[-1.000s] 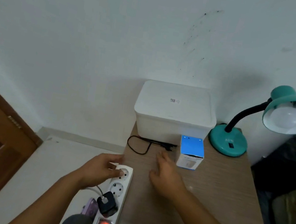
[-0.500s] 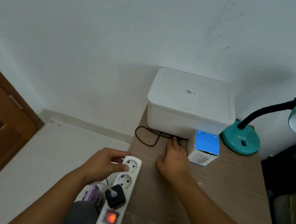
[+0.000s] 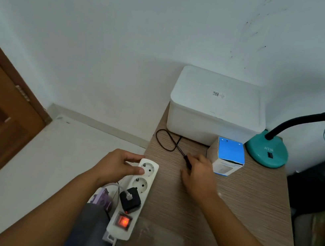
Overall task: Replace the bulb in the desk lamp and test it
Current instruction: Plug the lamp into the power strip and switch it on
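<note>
Apparently near the end: teal gooseneck desk lamp at the wooden worktop back right shows a white bulb, unlit; plugging in and testing remain. Right hand grip pinches the black lamp plug, now pulled back from the white lidded box toward the strip. Left hand still clamps the white power strip, thumb by the top socket.

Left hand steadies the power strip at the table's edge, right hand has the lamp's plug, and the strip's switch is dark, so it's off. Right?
Not quite: the head view shows the switch on the power strip glowing red. The left hand does steady the strip, and the right hand has the plug.
</note>
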Action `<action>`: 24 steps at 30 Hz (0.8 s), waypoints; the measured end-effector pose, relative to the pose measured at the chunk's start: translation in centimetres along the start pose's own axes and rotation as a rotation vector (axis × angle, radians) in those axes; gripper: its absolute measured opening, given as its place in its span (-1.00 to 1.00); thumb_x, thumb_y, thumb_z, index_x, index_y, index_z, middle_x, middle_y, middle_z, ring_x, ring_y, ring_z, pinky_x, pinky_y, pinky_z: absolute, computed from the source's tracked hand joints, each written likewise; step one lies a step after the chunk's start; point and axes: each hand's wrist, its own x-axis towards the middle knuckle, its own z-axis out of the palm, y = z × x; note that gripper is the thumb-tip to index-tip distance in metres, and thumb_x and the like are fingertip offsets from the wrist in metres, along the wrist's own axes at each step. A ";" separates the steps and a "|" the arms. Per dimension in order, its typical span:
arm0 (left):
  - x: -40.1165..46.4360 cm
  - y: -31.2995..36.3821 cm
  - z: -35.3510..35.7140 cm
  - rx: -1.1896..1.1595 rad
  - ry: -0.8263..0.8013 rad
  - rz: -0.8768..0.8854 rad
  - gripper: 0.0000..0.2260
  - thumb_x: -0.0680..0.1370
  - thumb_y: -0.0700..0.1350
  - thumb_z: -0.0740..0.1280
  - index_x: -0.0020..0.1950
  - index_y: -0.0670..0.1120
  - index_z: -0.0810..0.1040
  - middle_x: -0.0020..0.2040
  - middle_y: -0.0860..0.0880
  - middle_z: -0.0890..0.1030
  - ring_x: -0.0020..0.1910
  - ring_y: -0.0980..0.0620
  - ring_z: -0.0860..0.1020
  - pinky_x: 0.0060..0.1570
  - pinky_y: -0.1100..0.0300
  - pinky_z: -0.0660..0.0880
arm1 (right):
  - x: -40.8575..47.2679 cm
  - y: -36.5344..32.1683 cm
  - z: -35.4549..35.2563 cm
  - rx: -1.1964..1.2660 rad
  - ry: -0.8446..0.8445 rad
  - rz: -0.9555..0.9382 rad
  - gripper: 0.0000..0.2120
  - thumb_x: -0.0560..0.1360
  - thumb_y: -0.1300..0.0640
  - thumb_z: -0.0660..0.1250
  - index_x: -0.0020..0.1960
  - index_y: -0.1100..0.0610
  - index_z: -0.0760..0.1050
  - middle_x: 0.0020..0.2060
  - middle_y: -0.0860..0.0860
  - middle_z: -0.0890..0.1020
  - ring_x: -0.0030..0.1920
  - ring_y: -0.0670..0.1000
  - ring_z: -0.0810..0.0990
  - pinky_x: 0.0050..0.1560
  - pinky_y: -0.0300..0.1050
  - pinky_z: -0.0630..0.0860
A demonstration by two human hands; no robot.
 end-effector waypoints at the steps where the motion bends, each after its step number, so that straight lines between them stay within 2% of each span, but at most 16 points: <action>1: 0.0 -0.1 0.0 0.000 0.009 0.002 -0.66 0.44 -0.12 0.54 0.19 0.11 0.67 0.07 0.20 0.70 -0.05 0.17 0.69 0.11 0.20 0.51 | 0.0 0.0 0.0 0.012 -0.014 0.009 -0.58 0.52 0.15 0.31 0.37 0.18 0.47 0.16 0.13 0.54 0.19 0.12 0.46 0.18 -0.06 0.43; 5: 0.1 -0.4 0.1 0.006 0.025 0.004 -0.66 0.43 -0.08 0.55 0.19 0.14 0.67 0.07 0.22 0.69 0.01 0.20 0.67 0.08 0.26 0.50 | -0.2 0.0 -0.2 0.059 -0.079 0.055 -0.76 0.53 0.20 0.30 0.16 0.21 0.60 0.05 0.15 0.55 0.03 0.11 0.54 0.00 -0.12 0.48; 9: 0.0 -0.5 0.1 -0.003 0.035 -0.002 -0.64 0.42 -0.08 0.56 0.19 0.13 0.67 0.07 0.22 0.69 0.04 0.20 0.66 0.07 0.29 0.49 | -0.7 0.1 -0.2 0.140 -0.105 0.097 -0.75 0.50 0.15 0.37 0.16 0.15 0.62 0.07 0.11 0.60 0.02 0.03 0.58 0.04 -0.13 0.52; 12: 0.0 -0.5 0.1 -0.009 0.039 0.002 -0.64 0.42 -0.09 0.56 0.20 0.12 0.67 0.06 0.20 0.70 0.04 0.20 0.66 0.09 0.28 0.51 | -1.2 0.1 -0.5 0.180 -0.110 0.109 -0.78 0.49 0.17 0.39 0.12 0.14 0.64 0.02 0.07 0.62 -0.05 -0.02 0.57 -0.07 -0.22 0.45; 16: -0.1 -0.4 0.2 -0.004 0.062 0.001 -0.62 0.41 -0.10 0.57 0.21 0.09 0.66 0.06 0.18 0.70 0.03 0.21 0.65 -0.12 0.43 0.52 | -1.8 -0.1 -0.7 0.223 -0.140 0.121 -0.79 0.48 0.20 0.39 0.11 0.12 0.62 -0.08 -0.03 0.62 -0.07 -0.07 0.56 -0.19 -0.31 0.39; 17: -0.1 -0.3 0.2 0.001 0.065 0.002 -0.61 0.41 -0.10 0.57 0.22 0.08 0.66 0.06 0.17 0.70 0.02 0.22 0.65 -0.11 0.43 0.53 | -1.9 -0.2 -0.6 0.227 -0.149 0.118 -0.79 0.49 0.20 0.39 0.12 0.12 0.61 -0.08 -0.03 0.62 -0.08 -0.08 0.54 -0.19 -0.31 0.39; 19: -0.1 -0.1 0.2 0.040 0.061 0.010 -0.60 0.41 -0.09 0.57 0.23 0.09 0.65 0.08 0.17 0.69 0.03 0.26 0.63 0.06 0.32 0.55 | -2.0 -0.5 -0.6 0.229 -0.171 0.103 -0.77 0.50 0.18 0.39 0.15 0.15 0.60 -0.01 0.03 0.64 -0.03 -0.03 0.56 -0.08 -0.21 0.46; 21: -0.1 0.1 0.0 0.113 0.038 0.020 -0.57 0.41 -0.09 0.57 0.26 0.10 0.64 0.10 0.16 0.68 0.06 0.29 0.60 0.19 0.23 0.47 | -2.2 -0.8 -0.8 0.259 -0.187 0.097 -0.76 0.52 0.16 0.38 0.18 0.13 0.60 0.03 0.04 0.66 -0.01 -0.03 0.57 0.00 -0.16 0.48; 24: -0.1 0.5 -0.4 0.168 -0.017 0.012 -0.49 0.40 -0.13 0.58 0.32 0.09 0.59 0.15 0.13 0.66 0.10 0.24 0.59 0.18 0.19 0.39 | -2.3 -1.3 -1.2 0.370 -0.171 0.113 -0.75 0.52 0.15 0.39 0.19 0.08 0.61 -0.06 -0.07 0.65 -0.07 -0.13 0.57 0.03 -0.19 0.51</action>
